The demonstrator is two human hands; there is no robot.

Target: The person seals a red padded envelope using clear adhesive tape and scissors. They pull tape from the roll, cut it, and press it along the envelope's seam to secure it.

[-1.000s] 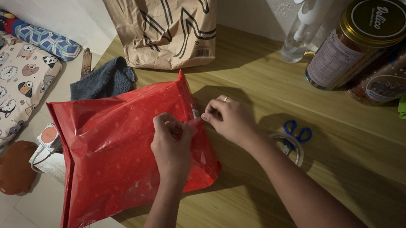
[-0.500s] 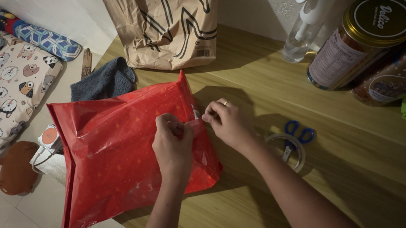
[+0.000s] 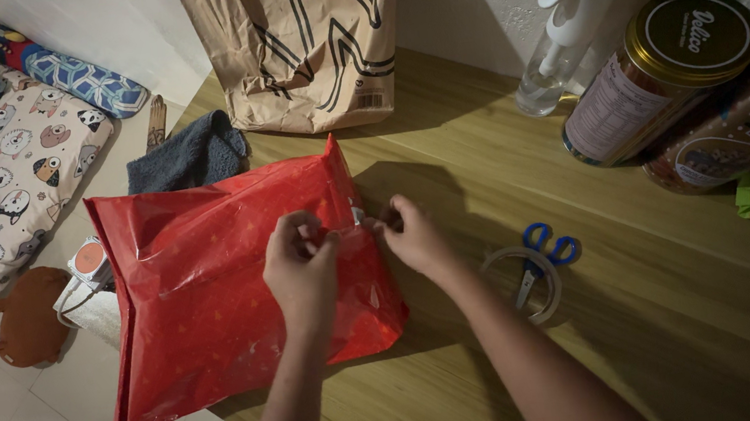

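Fingertips of both hands, left hand (image 3: 300, 267) and right hand (image 3: 413, 239), are pinching clear tape strip (image 3: 356, 224) between them over the red wrapped parcel (image 3: 215, 283); glossy paper looks slippery, light, tear-prone.

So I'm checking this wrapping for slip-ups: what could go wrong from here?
The red wrapped parcel hangs well over the table edge, so it might tip toward the floor. The left hand and right hand pinch a small strip at the fold; it could crease or stick crooked. The scissors lie close to the right forearm and might get knocked.
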